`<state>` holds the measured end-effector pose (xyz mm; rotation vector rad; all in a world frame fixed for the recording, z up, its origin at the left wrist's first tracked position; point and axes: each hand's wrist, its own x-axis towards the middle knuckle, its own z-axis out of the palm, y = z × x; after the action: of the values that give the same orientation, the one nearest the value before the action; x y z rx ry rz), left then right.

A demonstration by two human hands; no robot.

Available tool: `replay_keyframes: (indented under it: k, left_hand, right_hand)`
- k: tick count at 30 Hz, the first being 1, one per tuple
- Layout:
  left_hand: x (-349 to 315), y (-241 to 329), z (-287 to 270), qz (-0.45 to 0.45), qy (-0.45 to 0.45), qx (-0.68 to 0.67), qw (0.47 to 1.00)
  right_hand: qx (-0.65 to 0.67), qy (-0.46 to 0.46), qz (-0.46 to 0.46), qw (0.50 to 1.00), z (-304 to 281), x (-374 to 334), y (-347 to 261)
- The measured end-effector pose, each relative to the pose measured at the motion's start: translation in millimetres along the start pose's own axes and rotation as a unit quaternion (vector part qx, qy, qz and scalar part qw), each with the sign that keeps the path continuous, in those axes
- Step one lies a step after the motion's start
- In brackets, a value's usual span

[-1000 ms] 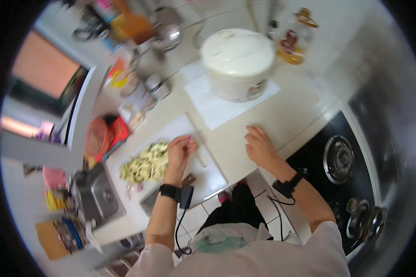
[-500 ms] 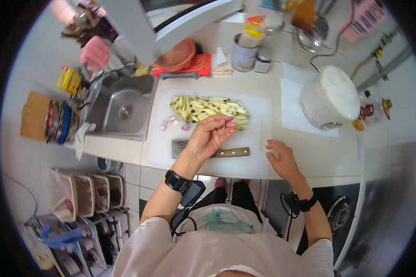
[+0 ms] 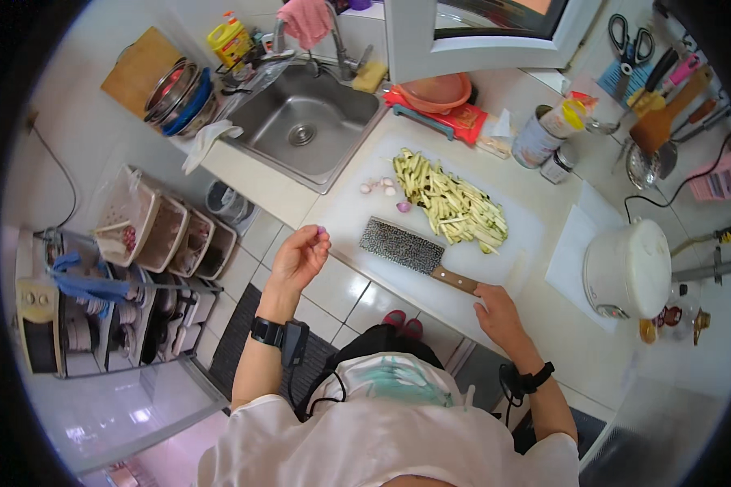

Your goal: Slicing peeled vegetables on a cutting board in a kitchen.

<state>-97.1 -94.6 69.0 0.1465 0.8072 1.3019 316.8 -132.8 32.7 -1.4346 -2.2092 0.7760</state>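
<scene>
My left hand (image 3: 299, 258) is raised past the board's front left edge, its fingertips pinched on a small purple shallot piece (image 3: 322, 231). My right hand (image 3: 499, 316) is at the end of the wooden handle of a cleaver (image 3: 402, 246); its thumb and fingers are apart, and a firm grip is not seen. The cleaver lies flat, with its speckled dark blade to the left, on a white cutting board (image 3: 345, 219). Behind it is a heap of sliced green-skinned vegetable strips (image 3: 455, 203). Several pale garlic cloves (image 3: 379, 187) and another purple shallot (image 3: 404, 207) lie left of the heap.
A steel sink (image 3: 300, 122) is at the far left. Behind the board stand an orange bowl (image 3: 434, 91), a can (image 3: 536, 140) and a jar (image 3: 557, 165). A white rice cooker (image 3: 628, 268) is at right. An open window frame (image 3: 487, 53) juts over the counter.
The view has swung leftward. My left hand has moved left, away from above the cleaver, still pinching the purple piece. My right hand has come to the cleaver's handle end.
</scene>
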Motion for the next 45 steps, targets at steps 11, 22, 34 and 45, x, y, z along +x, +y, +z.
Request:
replay_keyframes:
  k: [11,22,34,45]
  left_hand:
    - [-17,-35,34,-0.002,0.002,0.033,0.999]
    - [41,-18,47,-0.075,-0.043,0.059,0.995]
    - [134,12,-38,-0.115,0.019,0.341,0.933]
    - [149,-5,-24,-0.093,0.033,0.435,0.895]
  right_hand:
    - [0.036,-0.016,-0.061,0.997,4,38,-15]
    - [0.005,0.053,0.029,0.998,18,29,2]
    - [-0.277,0.030,0.109,0.954,68,57,-45]
    - [-0.012,0.020,0.283,0.959,68,57,-128]
